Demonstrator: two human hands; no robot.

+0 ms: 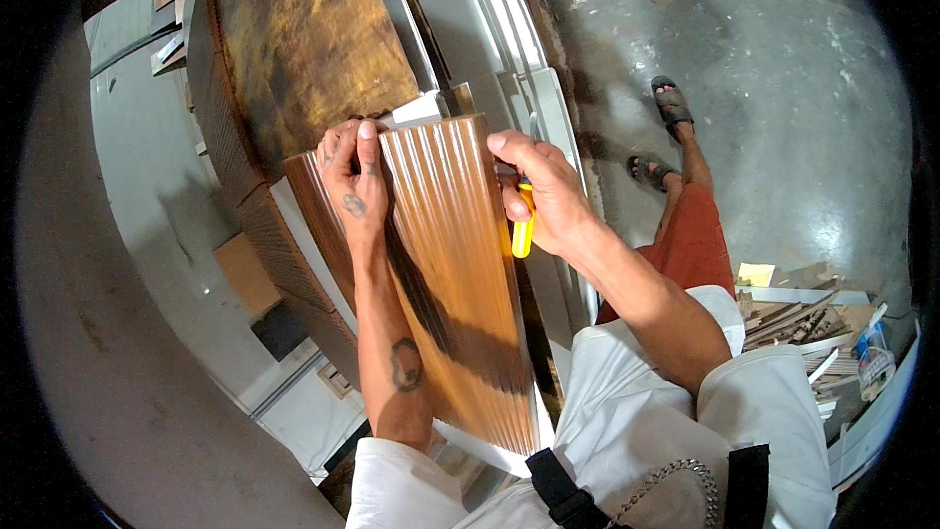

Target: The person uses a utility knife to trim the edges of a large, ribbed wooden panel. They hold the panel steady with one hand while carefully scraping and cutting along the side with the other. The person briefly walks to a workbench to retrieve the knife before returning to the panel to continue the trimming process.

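A long brown fluted wood panel (pixel 460 264) lies lengthwise in front of me, its far end near a white trim piece (pixel 416 110). My left hand (pixel 354 186) rests flat on the panel's left side near the far end, fingers pressing down. My right hand (pixel 543 191) grips the panel's right edge with the thumb on top and holds a yellow-handled cutter (pixel 524 225) against that edge.
A large brown board (pixel 304 29) stands beyond the panel. White frame profiles (pixel 509 29) run along the right. My feet in sandals (pixel 671 103) stand on the grey concrete floor. Wood scraps and a bottle (pixel 871 353) lie at lower right.
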